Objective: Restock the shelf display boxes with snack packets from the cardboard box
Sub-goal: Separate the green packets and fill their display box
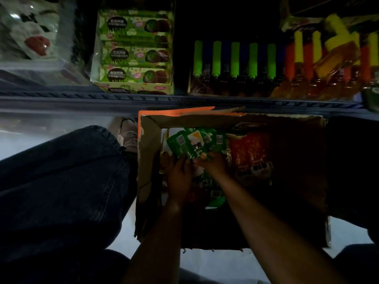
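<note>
From the head view, you're crouched over the cardboard box [149, 140] on the floor, right below the shelf edge [184, 99], and both arms are down inside it. Your left hand [180, 177] grasps the lower end of a fan of green snack packets [190, 144], fingers curled round them. Your right hand [213, 163] sits just beside it, touching the same bunch; its fingers look bent onto the packets, though the light is too dim to be certain of the grip. So the bunch is gathered but not yet out: it is inside the box, toward its left wall. More green packets [215, 193] lie beneath your wrists, and a red bag [252, 156] lies to the right of them.

Up on the shelf, the green display box [133, 78] on the left already shows several rows of packs, the middle tray [233, 58] holds green-capped items in a line, and the tray [320, 58] at right holds orange and yellow ones in a looser pile. Which display box these packets are meant for, I can't tell. My read: you're partway through, with stock left in the carton, and this handful has its lift and placement ahead.
</note>
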`<state>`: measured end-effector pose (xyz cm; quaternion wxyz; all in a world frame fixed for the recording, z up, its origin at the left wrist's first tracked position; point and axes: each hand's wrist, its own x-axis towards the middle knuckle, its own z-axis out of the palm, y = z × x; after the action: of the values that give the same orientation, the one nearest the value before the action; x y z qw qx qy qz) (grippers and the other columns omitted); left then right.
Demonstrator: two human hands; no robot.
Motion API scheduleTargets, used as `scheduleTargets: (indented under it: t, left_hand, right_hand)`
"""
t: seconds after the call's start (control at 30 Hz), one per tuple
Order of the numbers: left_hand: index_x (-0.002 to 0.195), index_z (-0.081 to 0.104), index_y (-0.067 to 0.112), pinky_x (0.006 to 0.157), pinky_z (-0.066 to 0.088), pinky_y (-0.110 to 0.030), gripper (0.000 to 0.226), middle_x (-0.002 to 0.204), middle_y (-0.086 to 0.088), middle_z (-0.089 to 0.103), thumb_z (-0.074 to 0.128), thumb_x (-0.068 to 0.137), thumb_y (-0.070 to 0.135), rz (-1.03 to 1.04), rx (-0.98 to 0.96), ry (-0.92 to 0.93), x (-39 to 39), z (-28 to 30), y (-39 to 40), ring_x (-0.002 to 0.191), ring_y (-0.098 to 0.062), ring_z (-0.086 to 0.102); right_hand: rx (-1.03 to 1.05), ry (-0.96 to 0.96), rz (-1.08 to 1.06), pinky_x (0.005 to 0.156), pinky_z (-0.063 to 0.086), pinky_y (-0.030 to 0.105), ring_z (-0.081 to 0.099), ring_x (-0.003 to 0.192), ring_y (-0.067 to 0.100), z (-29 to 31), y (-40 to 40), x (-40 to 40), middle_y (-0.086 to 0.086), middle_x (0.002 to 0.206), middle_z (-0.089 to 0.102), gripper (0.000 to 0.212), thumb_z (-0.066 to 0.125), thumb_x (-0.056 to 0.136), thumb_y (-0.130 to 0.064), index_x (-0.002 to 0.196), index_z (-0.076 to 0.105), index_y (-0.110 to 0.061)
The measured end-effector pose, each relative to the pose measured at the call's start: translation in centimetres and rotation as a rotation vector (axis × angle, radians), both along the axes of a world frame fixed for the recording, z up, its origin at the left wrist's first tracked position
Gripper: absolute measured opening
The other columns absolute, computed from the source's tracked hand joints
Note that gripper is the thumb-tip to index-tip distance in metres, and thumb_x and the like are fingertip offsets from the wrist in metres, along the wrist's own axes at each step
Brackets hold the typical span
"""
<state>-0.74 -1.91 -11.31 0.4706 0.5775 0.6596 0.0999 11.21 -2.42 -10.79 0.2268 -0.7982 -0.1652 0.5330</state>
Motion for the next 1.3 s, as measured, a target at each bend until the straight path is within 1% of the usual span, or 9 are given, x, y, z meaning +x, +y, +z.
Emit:
scheduleTargets:
  t: [0.2,0.37,0.5,0.6,0.73,0.9,1.07,1.2,1.3]
  left_hand:
    - [0.120,0.062,0.010,0.096,0.036,-0.023,0.034,0.128,-0.014,0.058,0.049,0.097,0.031,0.139,-0.155,-0.073,0.7,1.8,0.3,0.119,-0.029,0.052]
    - [0.138,0.043,0.006,0.079,0.029,-0.014,0.046,0.139,-0.011,0.048,0.053,0.096,0.023,0.238,-0.231,-0.117,2.4,4.6,0.7,0.126,-0.027,0.044]
    - [0.137,0.045,0.006,0.084,0.032,-0.021,0.049,0.139,-0.007,0.046,0.058,0.094,0.025,0.250,-0.380,-0.218,3.8,7.7,0.9,0.128,-0.025,0.043]
    - [0.133,0.050,0.007,0.091,0.034,-0.024,0.044,0.138,-0.009,0.049,0.055,0.095,0.029,0.123,-0.343,-0.232,4.2,10.6,0.6,0.127,-0.026,0.045]
    - [0.126,0.057,0.012,0.100,0.040,-0.032,0.046,0.132,-0.004,0.055,0.056,0.092,0.042,-0.087,-0.345,-0.239,4.7,15.5,0.9,0.120,-0.024,0.051]
    - [0.108,0.062,0.019,0.092,0.045,-0.030,0.038,0.118,0.001,0.064,0.064,0.082,0.047,-0.301,-0.330,-0.291,5.7,23.6,3.0,0.102,-0.015,0.058]
    - [0.107,0.064,0.012,0.094,0.048,-0.039,0.053,0.114,-0.008,0.067,0.080,0.067,0.043,-0.188,-0.223,-0.442,6.6,30.6,5.1,0.104,-0.023,0.063]
    - [0.090,0.063,0.014,0.071,0.056,-0.027,0.005,0.085,-0.003,0.073,0.064,0.087,0.018,-0.179,-0.198,-0.586,7.0,35.8,5.8,0.071,-0.014,0.068]
    - [0.086,0.064,0.013,0.058,0.055,-0.024,0.005,0.075,0.000,0.073,0.062,0.089,0.018,-0.185,-0.183,-0.657,6.7,38.5,6.1,0.062,-0.011,0.068]
  right_hand:
    - [-0.040,0.042,-0.087,0.078,0.045,0.028,0.058,0.110,0.028,1.3,-0.9,0.9,0.011,0.119,0.061,0.043,0.072,0.082,-0.022,0.119,0.061,-0.002]
    - [-0.072,0.098,-0.135,0.090,0.045,0.032,0.051,0.121,0.030,3.8,-1.7,4.3,0.012,0.137,0.051,0.063,0.074,0.079,-0.032,0.132,0.051,-0.005]
    - [-0.008,0.073,-0.193,0.094,0.039,0.033,0.048,0.124,0.027,7.3,-3.0,7.0,0.013,0.134,0.052,0.058,0.073,0.081,-0.021,0.129,0.050,0.001]
    - [0.029,0.111,-0.206,0.094,0.048,0.037,0.060,0.103,0.022,10.7,-4.5,8.0,0.012,0.114,0.065,0.030,0.076,0.077,-0.012,0.104,0.066,-0.002]
    - [0.142,0.185,-0.220,0.073,0.054,0.029,0.065,0.077,0.018,15.4,-6.3,9.3,0.015,0.105,0.068,0.023,0.075,0.075,-0.006,0.097,0.068,-0.004]
    - [0.284,0.214,-0.137,0.083,0.051,0.033,0.065,0.083,0.019,23.1,-6.6,10.5,0.010,0.100,0.070,0.021,0.073,0.078,-0.011,0.098,0.069,-0.006]
    - [0.459,0.150,-0.063,0.088,0.051,0.037,0.067,0.093,0.022,30.4,-5.7,10.8,0.005,0.098,0.072,0.019,0.072,0.080,-0.019,0.097,0.070,-0.012]
    - [0.560,0.147,-0.019,0.078,0.055,0.035,0.069,0.086,0.021,35.4,-4.6,11.5,0.006,0.091,0.074,0.009,0.069,0.082,-0.018,0.091,0.068,-0.015]
    - [0.609,0.151,0.050,0.071,0.055,0.034,0.070,0.082,0.024,38.0,-3.8,12.4,0.011,0.091,0.074,0.008,0.069,0.082,-0.017,0.088,0.069,-0.012]
